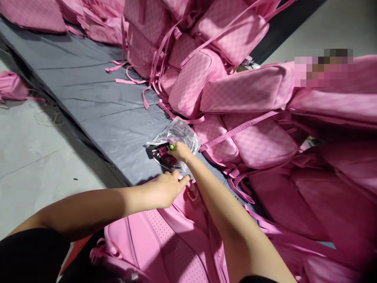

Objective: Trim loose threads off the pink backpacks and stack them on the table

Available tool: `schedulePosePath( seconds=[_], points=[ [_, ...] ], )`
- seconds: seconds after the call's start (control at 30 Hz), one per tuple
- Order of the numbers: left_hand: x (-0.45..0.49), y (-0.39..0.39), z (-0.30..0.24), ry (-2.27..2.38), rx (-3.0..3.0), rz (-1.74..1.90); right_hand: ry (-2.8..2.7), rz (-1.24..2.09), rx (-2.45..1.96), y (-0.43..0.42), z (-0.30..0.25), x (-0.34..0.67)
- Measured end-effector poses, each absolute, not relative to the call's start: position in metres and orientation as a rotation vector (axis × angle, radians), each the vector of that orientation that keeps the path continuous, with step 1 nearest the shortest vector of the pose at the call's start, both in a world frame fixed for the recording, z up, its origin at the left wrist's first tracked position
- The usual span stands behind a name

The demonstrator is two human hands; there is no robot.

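Note:
A pink backpack (141, 243) lies right in front of me, its padded, dotted back panel facing up. My left hand (169, 190) rests at the backpack's top edge, thumb apart from the fingers; the fingertips are partly hidden. Beyond it, my right hand (181, 152) is closed with a small bright green object (171, 147) showing at its fingertips; the rest of that object is hidden. This hand is over a clear plastic bag (184, 131), whose mouth shows a black card-like piece (151, 152) and shiny magenta pieces (163, 151), too small to name.
Pink checked backpacks (241, 90) are heaped along the far and right sides, with loose straps (238, 131) trailing. A grey cloth-covered table (88, 94) runs to the upper left; its edge drops to a pale floor (82, 169). A pink bundle (11, 85) lies at far left.

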State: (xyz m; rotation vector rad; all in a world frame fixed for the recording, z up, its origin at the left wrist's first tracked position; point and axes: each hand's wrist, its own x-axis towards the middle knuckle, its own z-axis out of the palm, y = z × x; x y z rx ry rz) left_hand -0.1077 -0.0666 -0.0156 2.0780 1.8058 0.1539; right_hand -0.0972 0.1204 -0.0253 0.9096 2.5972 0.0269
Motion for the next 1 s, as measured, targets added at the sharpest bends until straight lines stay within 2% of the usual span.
schedulePosePath(
  seconds=[0.3,0.5,0.63,0.7,0.83,1.0],
  points=[
    [-0.109,-0.071,-0.004,1.811,2.086,0.113,2.695,0.09,1.039,0.101,-0.019,-0.079],
    [-0.11,-0.071,-0.003,1.808,2.077,0.104,2.813,0.094,1.17,0.087,0.033,-0.043],
    [-0.112,-0.071,-0.002,1.794,2.072,0.11,2.983,-0.284,1.271,0.049,0.062,0.02],
    [-0.113,-0.071,-0.002,1.79,2.044,0.107,3.023,-0.478,1.277,0.026,0.064,0.051],
    [-0.109,-0.074,0.002,1.814,2.045,0.104,2.932,-0.545,1.239,-0.01,0.049,0.091],
    [-0.102,-0.093,0.009,1.808,2.035,0.246,2.779,-0.342,1.081,-0.033,0.038,0.096]
  ],
)
